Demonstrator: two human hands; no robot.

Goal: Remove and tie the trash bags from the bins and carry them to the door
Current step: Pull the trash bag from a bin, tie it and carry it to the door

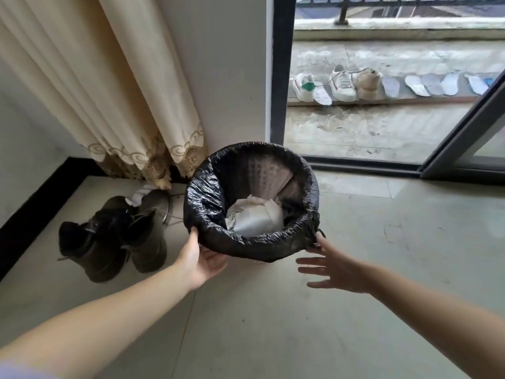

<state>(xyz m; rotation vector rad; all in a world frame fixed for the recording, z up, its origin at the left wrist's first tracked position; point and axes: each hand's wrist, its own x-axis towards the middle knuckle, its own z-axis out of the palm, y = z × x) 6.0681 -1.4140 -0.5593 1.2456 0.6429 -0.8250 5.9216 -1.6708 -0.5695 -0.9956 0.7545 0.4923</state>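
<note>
I judge I am starting to free the black trash bag [216, 203] from the bin at frame centre: my left hand [203, 259] touches its lower-left folded edge, my right hand [332, 269] is spread just beside its lower-right edge, and next both must pinch and lift.

Left of bin [254, 258]: my boots [114, 236] stood close, crowding that side.
Behind: curtain [123, 91] and wall.
Right, front: bare floor [382, 242], open.
</note>
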